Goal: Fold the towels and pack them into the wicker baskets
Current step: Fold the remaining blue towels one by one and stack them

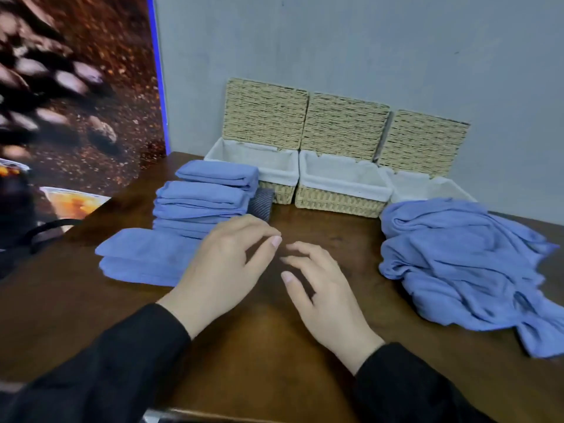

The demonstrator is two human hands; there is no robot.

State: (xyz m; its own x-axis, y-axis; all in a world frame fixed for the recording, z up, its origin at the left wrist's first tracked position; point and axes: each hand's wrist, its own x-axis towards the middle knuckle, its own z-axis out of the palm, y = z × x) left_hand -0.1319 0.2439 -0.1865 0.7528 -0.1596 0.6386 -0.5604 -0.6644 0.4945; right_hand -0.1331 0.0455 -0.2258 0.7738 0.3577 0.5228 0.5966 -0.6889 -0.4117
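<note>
At the far left, a large poster of brown coffee beans point(76, 87) stands against the grey wall, beside the dark wooden table point(259, 346). On the table's left part lie the folded blue cloth towels: a flat pair point(143, 257) nearest the person, a taller stack point(198, 206) behind it, and one more folded bundle point(218, 174) behind that, touching the leftmost basket. A dark grey folded cloth point(262, 203) peeks out beside the stack.

The left hand point(225, 270), in a black sleeve, hovers over the bare wood at the centre with fingers loosely curled, holding nothing. The right hand point(323, 297) is just beside it, fingers relaxed and spread, also holding nothing; the fingertips of the two hands are near but apart.

Along the wall stand three woven wicker baskets with white fabric liners: left point(277, 190), middle point(338, 201), right point(406, 193), their lids raised upright behind them. In front of the right basket lies a heap of unfolded blue towels point(464, 264).
</note>
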